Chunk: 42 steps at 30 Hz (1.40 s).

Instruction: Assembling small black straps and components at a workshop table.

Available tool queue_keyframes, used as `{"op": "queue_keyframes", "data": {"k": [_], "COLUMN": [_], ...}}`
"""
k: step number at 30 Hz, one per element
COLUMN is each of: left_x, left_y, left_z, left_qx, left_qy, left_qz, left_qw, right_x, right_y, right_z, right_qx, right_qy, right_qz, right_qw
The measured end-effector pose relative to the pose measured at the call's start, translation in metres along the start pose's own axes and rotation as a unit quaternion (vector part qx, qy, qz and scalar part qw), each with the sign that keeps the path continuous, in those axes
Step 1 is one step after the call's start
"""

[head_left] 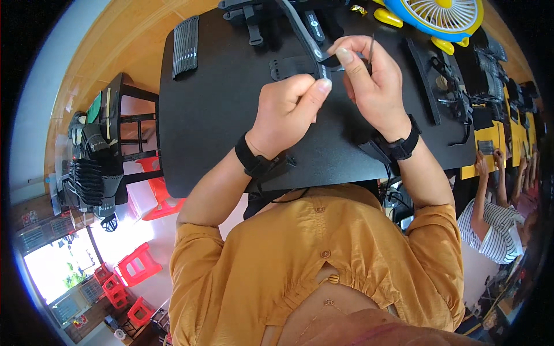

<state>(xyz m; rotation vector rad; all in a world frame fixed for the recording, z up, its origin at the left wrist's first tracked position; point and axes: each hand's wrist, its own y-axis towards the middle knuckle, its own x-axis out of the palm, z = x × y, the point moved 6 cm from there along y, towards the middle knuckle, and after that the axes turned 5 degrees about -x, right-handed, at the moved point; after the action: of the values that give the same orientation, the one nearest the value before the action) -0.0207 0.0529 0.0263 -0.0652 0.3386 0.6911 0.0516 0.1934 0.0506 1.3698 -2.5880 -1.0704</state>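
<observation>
Hanging between the two hands, a black strap (pixel 301 27) with pale markings runs down from the table's far edge to the left hand (pixel 285 112), its near end pinched under that thumb against the curled index finger. Just above this grip, the right hand (pixel 378 86) closes thumb and forefinger on a dark piece at the strap's side; whether that piece is part of the strap is hard to tell. A slim dark tool (pixel 371 51) juts up from among the right fingers. Beyond the left knuckles, a slotted black piece (pixel 285 68) lies on the black table (pixel 216 130). Farther out are a bundle of grey-black strips (pixel 186 46) at left, a blue-and-yellow fan (pixel 441 14) and a long black bar (pixel 424 83) at right.
</observation>
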Motion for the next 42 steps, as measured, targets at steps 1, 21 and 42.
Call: {"op": "queue_keyframes", "data": {"k": [1, 21, 42], "left_x": [-0.002, 0.003, 0.006], "left_y": [0.002, -0.004, 0.007], "left_z": [-0.003, -0.006, -0.019], "left_qx": [0.002, 0.023, -0.092], "left_qy": [0.001, -0.122, -0.199], "left_qz": [0.001, -0.038, -0.096], "left_qw": [1.000, 0.992, 0.971], "right_x": [0.005, 0.003, 0.023], "right_y": [-0.001, -0.002, -0.005], "right_z": [-0.001, -0.021, -0.005], "right_qx": [-0.008, -0.160, -0.015], "right_qy": [0.003, -0.050, 0.046], "right_qz": [-0.028, 0.008, -0.141], "right_qw": [1.000, 0.986, 0.989]}}
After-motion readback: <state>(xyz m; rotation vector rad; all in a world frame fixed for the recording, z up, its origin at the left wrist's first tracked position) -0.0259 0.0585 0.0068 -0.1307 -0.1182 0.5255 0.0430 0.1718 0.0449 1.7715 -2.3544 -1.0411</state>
